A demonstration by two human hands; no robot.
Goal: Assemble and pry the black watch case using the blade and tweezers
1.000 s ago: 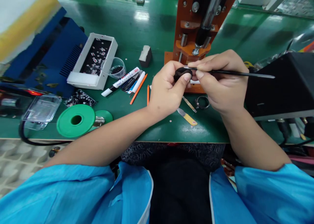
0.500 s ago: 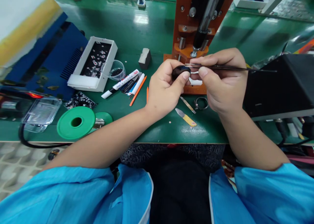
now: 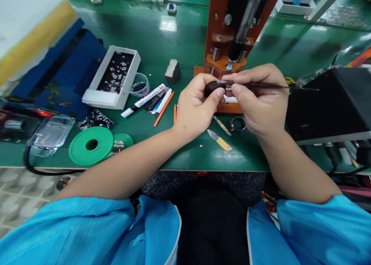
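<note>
A green bench [image 3: 185, 156] runs across the view, glossy under the lights and strewn with small parts and tools. Above its middle, in the left hand [image 3: 195, 102], is a dark rounded piece [image 3: 211, 88], pinched between the thumb and curled fingers. The right hand [image 3: 261, 98] grips a thin dark tool [image 3: 266, 86], tweezers by the look of it, between thumb and fingers, its shaft lying nearly level. The tip reaches the piece's upper edge; whether it truly touches is too fine to tell.

In the picture from 1.0 s ago the piece shows a hollow-looking side; now a smooth dark face is turned up, while the tip sits at about the same edge. That suggests the left hand is tilting the piece, with the fine work centred on its rim.

Just behind the 2 hands stands an orange press [image 3: 213, 33]. On the bench below them lie a yellow-handled blade [image 3: 222, 142] and a dark ring [image 3: 238, 130], apart from each other. To the left are an orange stick [image 3: 164, 108], a white marker [image 3: 146, 98], a pale-topped block [image 3: 172, 70] and a white tray [image 3: 133, 69]; nearer the front edge rests a green spool [image 3: 79, 145]. A black box [image 3: 324, 110] stands at right.
</note>
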